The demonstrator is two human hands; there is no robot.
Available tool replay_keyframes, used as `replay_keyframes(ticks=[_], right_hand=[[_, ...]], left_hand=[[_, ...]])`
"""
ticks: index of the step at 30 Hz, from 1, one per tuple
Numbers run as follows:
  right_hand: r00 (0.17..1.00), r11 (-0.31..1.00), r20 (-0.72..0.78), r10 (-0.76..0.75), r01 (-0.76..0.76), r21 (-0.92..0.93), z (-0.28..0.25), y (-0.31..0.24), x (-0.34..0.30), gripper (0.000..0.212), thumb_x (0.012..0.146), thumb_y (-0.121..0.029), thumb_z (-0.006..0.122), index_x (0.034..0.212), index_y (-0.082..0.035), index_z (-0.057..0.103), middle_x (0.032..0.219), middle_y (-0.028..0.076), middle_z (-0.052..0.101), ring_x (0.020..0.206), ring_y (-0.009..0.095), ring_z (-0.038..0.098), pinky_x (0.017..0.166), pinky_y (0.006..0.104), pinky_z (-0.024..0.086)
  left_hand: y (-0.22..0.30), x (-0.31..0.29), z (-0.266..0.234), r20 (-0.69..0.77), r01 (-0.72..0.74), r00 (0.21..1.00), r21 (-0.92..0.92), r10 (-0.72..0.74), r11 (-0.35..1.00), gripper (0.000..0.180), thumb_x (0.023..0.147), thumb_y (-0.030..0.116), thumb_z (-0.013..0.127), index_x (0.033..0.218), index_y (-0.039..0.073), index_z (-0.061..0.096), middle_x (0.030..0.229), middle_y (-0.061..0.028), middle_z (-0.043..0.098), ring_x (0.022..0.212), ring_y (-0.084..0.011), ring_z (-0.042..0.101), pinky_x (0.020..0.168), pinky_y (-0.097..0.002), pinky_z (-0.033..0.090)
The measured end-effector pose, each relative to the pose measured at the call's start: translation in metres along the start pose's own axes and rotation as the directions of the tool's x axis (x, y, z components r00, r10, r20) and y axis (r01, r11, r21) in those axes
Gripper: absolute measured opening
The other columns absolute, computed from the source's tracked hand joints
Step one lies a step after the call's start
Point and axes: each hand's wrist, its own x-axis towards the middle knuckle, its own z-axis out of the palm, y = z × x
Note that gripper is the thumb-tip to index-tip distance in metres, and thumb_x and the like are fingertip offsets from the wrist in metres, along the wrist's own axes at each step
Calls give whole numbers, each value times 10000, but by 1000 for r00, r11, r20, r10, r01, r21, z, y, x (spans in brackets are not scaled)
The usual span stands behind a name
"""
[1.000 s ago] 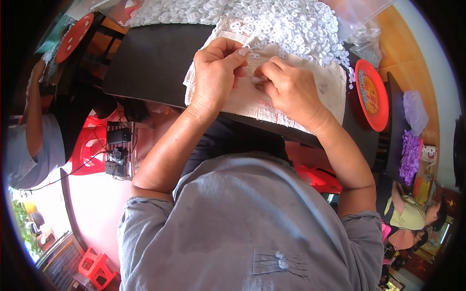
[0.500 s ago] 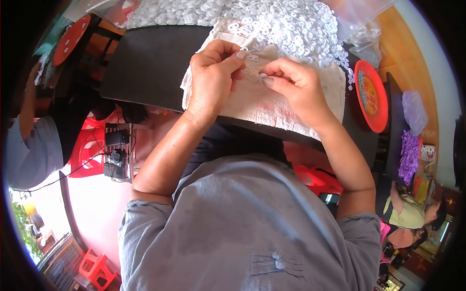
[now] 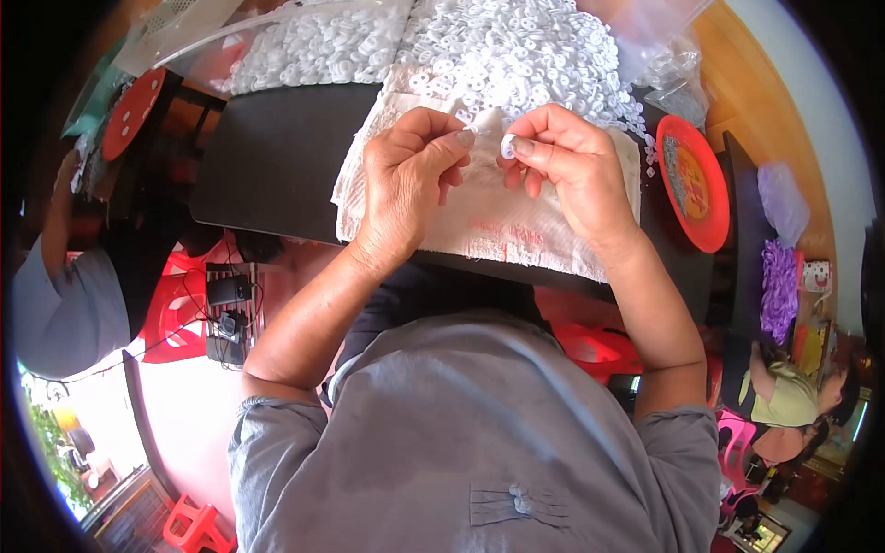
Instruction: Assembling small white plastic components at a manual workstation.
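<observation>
Above a pale cloth (image 3: 544, 230) on the dark table, my two hands face each other a short way apart. Between thumb and forefinger, my right hand (image 3: 585, 175) pinches a small white round piece (image 3: 508, 146), its flat side partly showing. My left hand (image 3: 406, 180) is closed in a pinch, thumb against the bent forefinger. A tiny white bit shows at its tips, too small to name. Just beyond my hands, a large pile of similar white pieces with holes (image 3: 525, 55) spreads over the cloth's far part.
At the table's right lies a red plate (image 3: 717, 175) with small grey pieces. Clear plastic bags (image 3: 682, 83) lie behind it. Another red plate (image 3: 138, 115) is at the far left, near a person in grey (image 3: 74, 304). Black adapters with cables (image 3: 228, 318) hang below the table's left.
My right hand has turned and lifted slightly, bringing the white round piece into clearer sight. My left hand has shifted a little lower in the view, still pinching. The whole view has tilted slightly.
</observation>
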Motion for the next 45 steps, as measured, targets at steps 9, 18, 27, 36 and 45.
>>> replay_keyframes(ticks=[9,18,27,36,45], right_hand=[[984,990,-116,-139,142,18,-11,-5,-3,93,897,-63,568,947,-2,619,815,43,634,696,109,596,580,219,419],[967,980,-159,-200,198,-30,-15,-8,-8,87,887,-59,575,928,-1,624,802,39,632,699,102,591,584,220,420],[953,975,-208,-221,222,-19,-20,-7,-8,90,888,-66,579,930,-1,624,806,35,631,698,102,586,585,221,417],[953,977,-221,-206,213,6,-22,-5,-7,97,896,-78,584,939,-1,625,800,36,630,696,104,588,588,222,418],[950,980,-245,-193,200,5,-19,-5,-8,92,893,-80,597,932,-2,626,796,33,630,700,102,589,592,226,414]], left_hand=[[6,10,26,71,-45,997,47,42,998,116,883,77,627,903,-38,627,706,-43,611,555,-78,538,455,-200,391],[3,12,41,92,-90,992,75,83,993,109,888,76,620,899,-33,619,703,-42,606,547,-73,526,448,-203,393],[5,14,45,81,-54,995,21,53,998,110,892,85,622,906,-24,615,710,-37,602,562,-75,531,455,-205,395],[3,15,48,78,-44,996,40,41,998,115,893,83,620,921,-28,609,712,-41,599,565,-82,533,467,-210,402],[0,14,48,71,-77,995,19,76,997,110,892,78,618,918,-28,603,730,-47,602,574,-85,536,474,-211,408]])
